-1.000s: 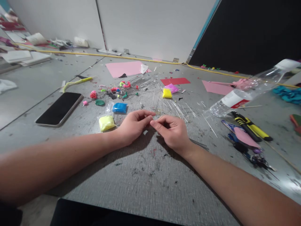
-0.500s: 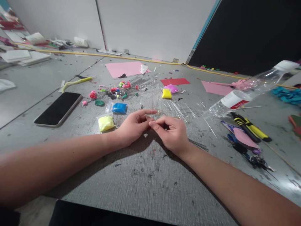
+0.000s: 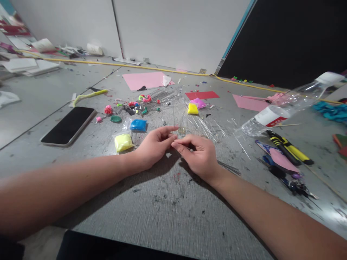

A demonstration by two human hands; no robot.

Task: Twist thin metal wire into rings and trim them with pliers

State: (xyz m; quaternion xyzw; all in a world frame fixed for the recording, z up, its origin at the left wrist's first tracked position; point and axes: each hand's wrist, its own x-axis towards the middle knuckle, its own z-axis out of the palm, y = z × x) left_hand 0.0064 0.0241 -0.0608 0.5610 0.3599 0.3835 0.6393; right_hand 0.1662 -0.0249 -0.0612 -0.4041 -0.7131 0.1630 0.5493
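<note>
Over the middle of the grey table, my left hand and my right hand meet at the fingertips. Thumb and forefinger of my right hand are pinched together. My left thumb presses toward its bent fingers, with the forefinger stretched out above. Whatever lies between the fingertips is too small to make out. Left of my left hand are a pale yellow clay packet and a blue clay packet. Thin clear sticks lie beyond my right hand, and dark wires lie beside its wrist.
A phone lies at left. Small coloured clay pieces are scattered behind the packets. A yellow packet and a red paper lie farther back. At right are a tilted plastic bottle and yellow-black pliers.
The view has shifted very slightly. Both hands keep nearly the same pinching pose, fingertips together.
</note>
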